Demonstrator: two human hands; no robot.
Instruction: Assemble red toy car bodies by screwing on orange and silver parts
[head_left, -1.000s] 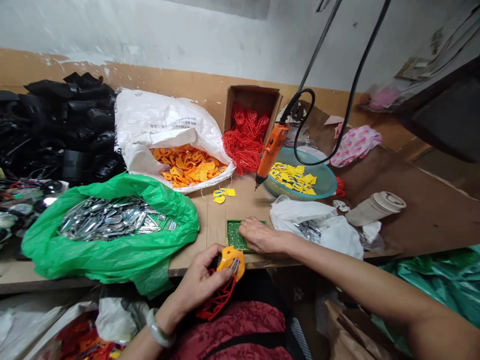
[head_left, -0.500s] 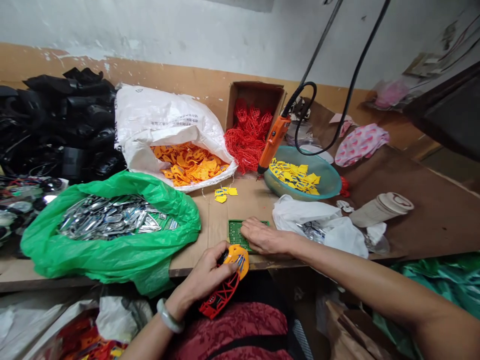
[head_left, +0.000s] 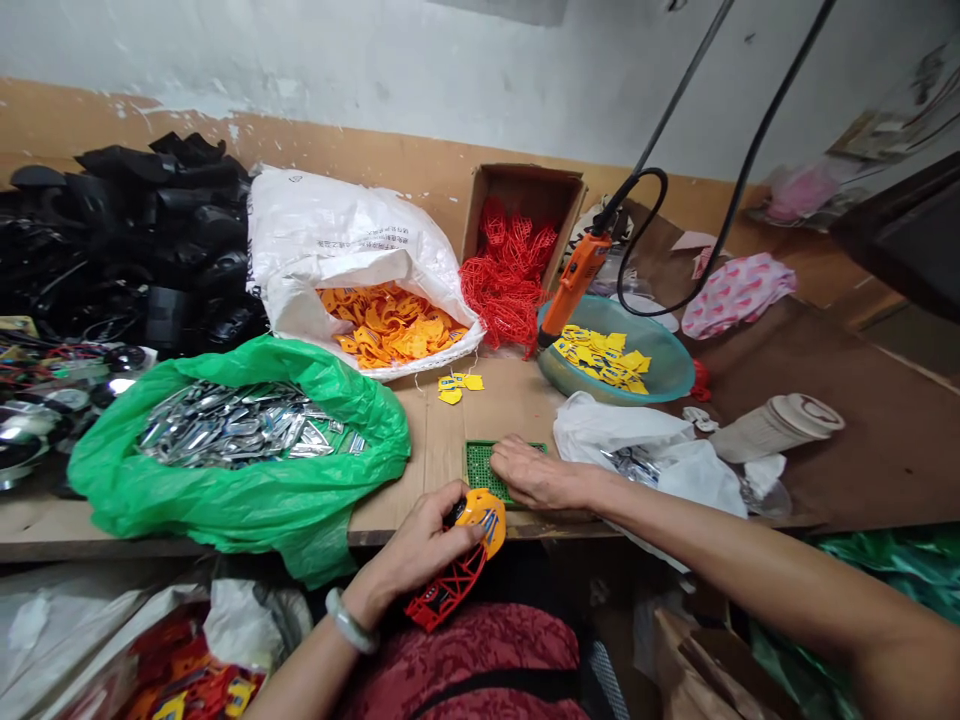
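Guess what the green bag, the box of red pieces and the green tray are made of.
Green bag: thin, glossy plastic film, judging by its shiny crinkles.
Box: matte cardboard, probably, from its plain brown panels.
Green tray: likely satin moulded plastic, from its even colour and gridded holes; painted metal is possible.

The bag (head_left: 247,500) is green, the driver (head_left: 575,288) orange and black.

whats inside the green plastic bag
The green plastic bag holds a heap of shiny silver pieces, visible through its open mouth. Whatever lies beneath the top layer is covered and can't be seen.
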